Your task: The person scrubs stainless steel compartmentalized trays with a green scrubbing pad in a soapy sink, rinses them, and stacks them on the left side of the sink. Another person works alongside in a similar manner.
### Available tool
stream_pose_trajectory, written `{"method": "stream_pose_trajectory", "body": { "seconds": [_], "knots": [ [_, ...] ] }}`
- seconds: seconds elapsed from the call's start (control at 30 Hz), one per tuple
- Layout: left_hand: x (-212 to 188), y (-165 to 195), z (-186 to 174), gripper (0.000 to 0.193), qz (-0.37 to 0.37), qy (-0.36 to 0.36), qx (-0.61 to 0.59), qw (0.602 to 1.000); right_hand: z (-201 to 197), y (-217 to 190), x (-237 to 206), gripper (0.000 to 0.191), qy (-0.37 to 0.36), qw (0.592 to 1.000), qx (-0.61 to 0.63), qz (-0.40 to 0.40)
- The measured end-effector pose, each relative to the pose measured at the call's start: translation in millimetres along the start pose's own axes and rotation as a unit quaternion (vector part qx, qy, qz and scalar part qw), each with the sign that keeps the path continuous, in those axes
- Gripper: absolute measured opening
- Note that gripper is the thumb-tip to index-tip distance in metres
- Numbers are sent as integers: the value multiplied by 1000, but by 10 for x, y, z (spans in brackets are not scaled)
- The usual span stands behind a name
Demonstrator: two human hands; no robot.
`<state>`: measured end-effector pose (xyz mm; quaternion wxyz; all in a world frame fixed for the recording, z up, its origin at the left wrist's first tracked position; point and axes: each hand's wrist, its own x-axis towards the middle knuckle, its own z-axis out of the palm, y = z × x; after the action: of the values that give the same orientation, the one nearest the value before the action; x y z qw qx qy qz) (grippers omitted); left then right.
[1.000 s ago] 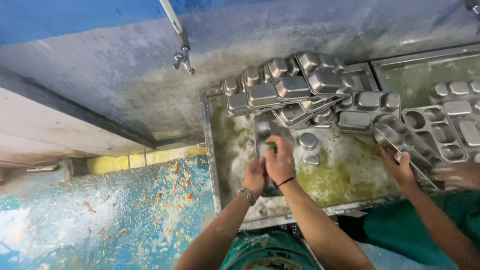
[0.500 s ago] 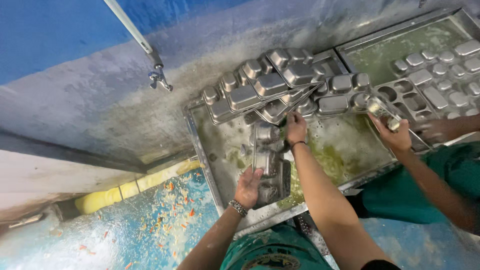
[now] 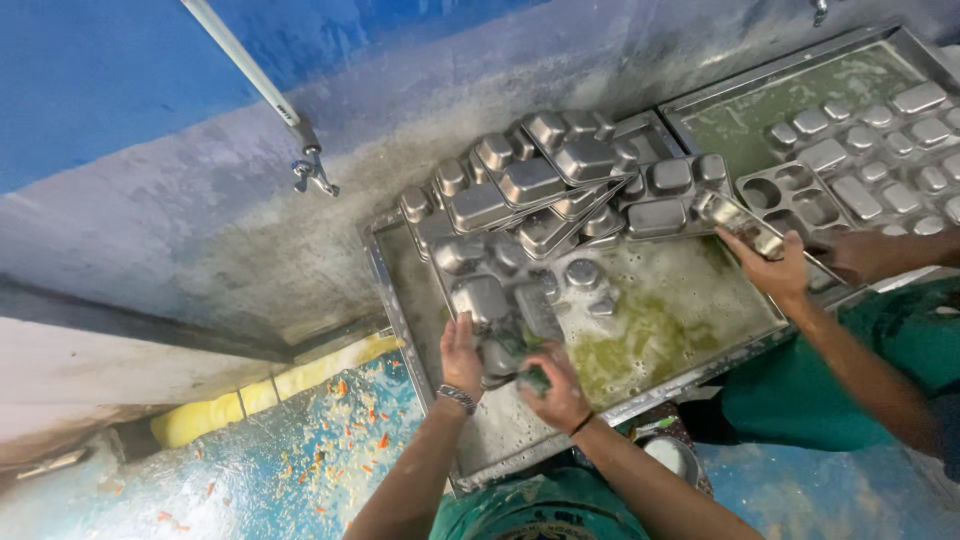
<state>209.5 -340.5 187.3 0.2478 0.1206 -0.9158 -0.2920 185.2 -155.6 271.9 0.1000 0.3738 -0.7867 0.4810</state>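
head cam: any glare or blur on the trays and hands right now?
Head view: bright glints on the stacked steel trays; foamy water hides the sink floor; left hand fairly sharp, right hand slightly soft on the tray; straight edges bow near the frame borders.
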Motion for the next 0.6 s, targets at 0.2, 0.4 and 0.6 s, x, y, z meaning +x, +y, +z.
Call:
{"method": "stream_pose_trajectory", "body": {
  "seconds": [0.2,0.4,0.6],
  "knots": [
    [-553,-97,117,47,94,-133,11,987,-433,802,889,29,98,980,-125,120],
    [-237,471,-6,41,-196,77,-196,958,-99,695,643,43,127,636,437,624],
    [172,751,-247,42,-249,90,-193,945,235,67,-80,49,23,582,547,601]
  ]
}}
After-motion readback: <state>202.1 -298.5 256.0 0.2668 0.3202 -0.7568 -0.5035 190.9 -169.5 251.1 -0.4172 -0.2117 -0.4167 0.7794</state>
